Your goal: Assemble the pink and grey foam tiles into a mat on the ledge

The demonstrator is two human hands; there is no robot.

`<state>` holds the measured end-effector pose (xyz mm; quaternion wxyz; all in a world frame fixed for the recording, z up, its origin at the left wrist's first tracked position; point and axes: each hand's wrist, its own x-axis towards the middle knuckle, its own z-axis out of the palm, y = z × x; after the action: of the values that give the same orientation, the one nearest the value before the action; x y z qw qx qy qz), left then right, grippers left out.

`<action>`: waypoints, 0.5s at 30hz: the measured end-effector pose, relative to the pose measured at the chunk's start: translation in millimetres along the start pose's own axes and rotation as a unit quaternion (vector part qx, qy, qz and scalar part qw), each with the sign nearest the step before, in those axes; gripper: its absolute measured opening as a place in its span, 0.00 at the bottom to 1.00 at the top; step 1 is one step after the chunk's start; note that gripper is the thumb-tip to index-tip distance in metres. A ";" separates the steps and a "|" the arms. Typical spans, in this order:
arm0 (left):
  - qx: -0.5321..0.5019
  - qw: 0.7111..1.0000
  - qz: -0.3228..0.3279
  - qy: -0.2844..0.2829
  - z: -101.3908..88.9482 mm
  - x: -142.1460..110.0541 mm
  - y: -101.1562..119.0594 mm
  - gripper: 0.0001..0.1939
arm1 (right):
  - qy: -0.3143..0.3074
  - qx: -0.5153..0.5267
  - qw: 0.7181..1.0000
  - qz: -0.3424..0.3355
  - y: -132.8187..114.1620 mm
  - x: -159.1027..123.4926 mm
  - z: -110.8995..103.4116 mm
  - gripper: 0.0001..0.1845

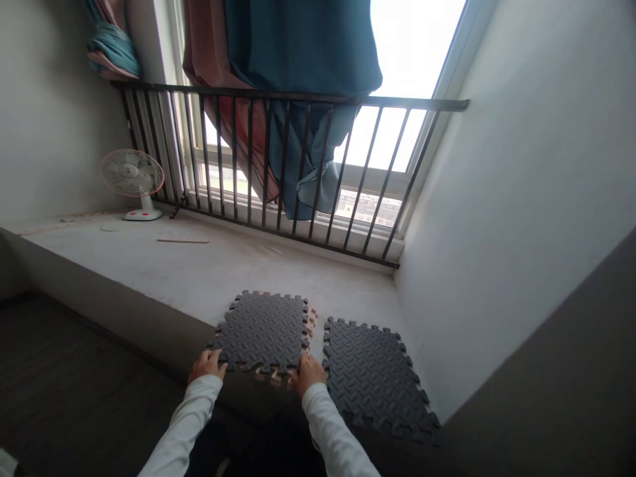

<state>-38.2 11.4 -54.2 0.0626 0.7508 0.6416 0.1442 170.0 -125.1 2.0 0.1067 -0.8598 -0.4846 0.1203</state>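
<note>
1. A smooth, matte white wall (521, 165) is filling the right side, and a pale, flat ledge (139, 265) with a slightly scuffed top is running across to the far left.
2. Soft fabric is hanging at the far window: a curtain (303, 46) in dusty pink and deep teal, falling in loose folds.
3. A dark railing (318, 98) with thin upright bars is standing in front of it, and the curtain's lower end is showing between the bars.
4. The right mat (377, 374) is lying at the ledge's near right end, beside the wall: dark grey, foam-looking, raised tread pattern, jigsaw edges.
5. The left mat (268, 328), same texture, is sitting just left of it at the near edge, with pinkish jigsaw tabs (312, 321) peeking out underneath.
6. A round wire-caged fan (132, 173) with a pink rim and white base is standing far left.
7. The left hand (206, 368) is grasping the left mat's near left corner; the right hand (311, 376) is gripping its near right corner.
8. A skinny, straight reddish strip (183, 242) is lying near the fan.
</note>
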 end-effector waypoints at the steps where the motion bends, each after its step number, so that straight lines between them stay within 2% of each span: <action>1: -0.002 1.000 -0.006 -0.002 1.4 0.4 -1.4 0.17 | 0.004 0.001 1.000 -0.004 0.1 -2.0 1.2 0.15; 5: -0.008 1.000 -0.005 0.010 7.2 2.4 -5.9 0.17 | 0.019 0.015 1.000 -0.010 1.1 -12.3 6.5 0.13; 11: -0.017 0.996 0.075 0.044 15.7 10.6 -11.7 0.17 | 0.028 0.032 0.999 -0.002 0.4 -18.4 12.6 0.13; 15: -0.005 0.996 0.072 0.049 15.5 11.5 -10.2 0.17 | 0.028 0.040 0.999 -0.008 1.7 -18.0 14.4 0.12</action>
<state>-41.7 25.8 -70.2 0.0248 0.7868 0.5873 0.1881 157.9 -140.4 -10.3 0.1551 -0.8539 -0.4834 0.1144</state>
